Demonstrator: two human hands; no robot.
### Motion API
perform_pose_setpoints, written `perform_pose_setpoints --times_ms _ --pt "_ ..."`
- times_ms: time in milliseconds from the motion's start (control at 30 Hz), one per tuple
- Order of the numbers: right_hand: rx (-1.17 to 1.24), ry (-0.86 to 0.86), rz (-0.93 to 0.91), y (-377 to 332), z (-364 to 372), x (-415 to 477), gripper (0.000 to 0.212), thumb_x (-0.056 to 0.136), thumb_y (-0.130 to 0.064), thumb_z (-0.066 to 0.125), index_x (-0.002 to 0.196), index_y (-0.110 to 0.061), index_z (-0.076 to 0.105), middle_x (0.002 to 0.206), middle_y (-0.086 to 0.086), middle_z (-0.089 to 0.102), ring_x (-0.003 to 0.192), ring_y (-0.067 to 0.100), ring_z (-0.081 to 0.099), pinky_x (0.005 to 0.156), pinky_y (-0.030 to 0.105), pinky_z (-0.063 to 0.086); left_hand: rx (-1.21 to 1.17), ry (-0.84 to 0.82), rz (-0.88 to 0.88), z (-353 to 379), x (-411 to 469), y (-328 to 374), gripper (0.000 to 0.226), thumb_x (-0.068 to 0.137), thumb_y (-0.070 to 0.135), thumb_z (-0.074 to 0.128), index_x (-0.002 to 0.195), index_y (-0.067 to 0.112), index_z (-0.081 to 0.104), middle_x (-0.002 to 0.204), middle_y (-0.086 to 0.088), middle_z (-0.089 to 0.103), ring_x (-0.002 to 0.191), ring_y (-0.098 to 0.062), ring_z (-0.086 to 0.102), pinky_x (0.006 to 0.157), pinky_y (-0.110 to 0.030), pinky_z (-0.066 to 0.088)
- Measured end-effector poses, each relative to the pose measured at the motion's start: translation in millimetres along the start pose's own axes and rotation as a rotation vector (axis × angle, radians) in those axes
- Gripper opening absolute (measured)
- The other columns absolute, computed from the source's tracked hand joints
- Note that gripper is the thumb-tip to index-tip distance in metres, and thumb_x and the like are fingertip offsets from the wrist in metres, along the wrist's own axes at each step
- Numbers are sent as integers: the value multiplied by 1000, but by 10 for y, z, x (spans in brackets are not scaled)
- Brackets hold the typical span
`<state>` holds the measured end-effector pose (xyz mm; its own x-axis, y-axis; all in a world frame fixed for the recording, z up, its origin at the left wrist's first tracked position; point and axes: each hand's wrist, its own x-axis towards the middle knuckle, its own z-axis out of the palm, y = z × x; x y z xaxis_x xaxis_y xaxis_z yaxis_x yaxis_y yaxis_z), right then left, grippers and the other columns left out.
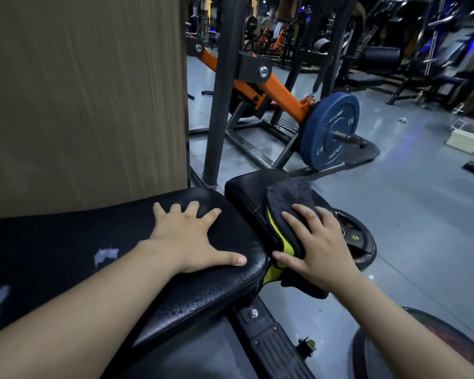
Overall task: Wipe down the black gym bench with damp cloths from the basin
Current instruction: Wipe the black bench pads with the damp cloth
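Observation:
The black gym bench [66, 250] stretches across the lower left, its padding worn with pale torn patches. My left hand [192, 236] lies flat on its end, fingers spread, holding nothing. A separate black seat pad [246, 187] sits just beyond the gap. A dark grey cloth with a yellow underside [288, 203] is draped over that pad, and my right hand [315, 242] presses down on the cloth with fingers around its near edge. A white basin [463, 139] stands on the floor at the far right.
A wood-grain panel [80, 99] rises right behind the bench at left. An orange-and-black machine [257, 86] with a blue weight plate [329, 129] stands ahead. A black plate [359, 242] lies on the grey floor beside the seat pad. More gym machines fill the background.

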<state>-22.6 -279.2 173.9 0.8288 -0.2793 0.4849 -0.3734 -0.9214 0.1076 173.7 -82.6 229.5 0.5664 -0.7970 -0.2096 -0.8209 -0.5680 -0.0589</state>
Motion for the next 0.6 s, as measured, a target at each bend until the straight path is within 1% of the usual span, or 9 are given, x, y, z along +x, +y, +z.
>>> perform_pose_setpoints --times_ms 67,167,233,333,467,533,600 --pt "7 -43 -33 -49 -17 148 74 86 -71 48 134 -16 60 138 11 55 114 41 49 98 53 42 4 6 -2 -5 -8 8 128 45 108 18 155 45 3 164 -6 13 145 -37 19 114 -67 4" --pt "26 -141 -104 -143 -61 366 64 89 -63 47 137 -21 57 142 7 50 119 37 46 100 50 42 -8 6 -1 -2 -7 11 127 46 108 20 155 44 4 164 -6 12 146 -38 17 114 -68 1" --pt "40 -216 -121 -201 -83 523 65 90 -64 39 142 -27 51 148 3 42 126 33 41 105 48 39 -11 1 0 -14 8 9 128 46 108 22 155 43 6 163 -7 14 145 -39 17 113 -69 0" --pt "68 -305 -92 -281 -50 779 70 88 -67 29 147 -31 43 154 -1 32 134 28 32 112 45 32 -7 3 0 -35 13 8 127 47 107 25 156 42 8 162 -7 16 143 -39 20 112 -69 2" --pt "51 -340 -48 -415 82 1162 74 82 -63 25 146 -31 42 155 -1 31 137 26 30 113 42 31 -8 31 24 -10 -16 -33 123 52 106 23 156 40 11 160 -8 19 142 -37 21 110 -69 7" --pt "31 -361 -28 -479 159 1344 73 81 -61 24 146 -33 42 155 -1 30 138 26 29 112 41 30 -22 45 33 -5 -25 -118 119 56 104 22 155 39 13 160 -7 21 143 -34 20 109 -71 6" --pt "20 -389 -19 -537 217 1516 75 78 -61 21 144 -34 43 155 -2 31 138 27 30 111 42 30 -84 56 19 -22 -49 -254 115 60 102 22 155 38 16 160 -4 20 146 -29 17 110 -73 1"
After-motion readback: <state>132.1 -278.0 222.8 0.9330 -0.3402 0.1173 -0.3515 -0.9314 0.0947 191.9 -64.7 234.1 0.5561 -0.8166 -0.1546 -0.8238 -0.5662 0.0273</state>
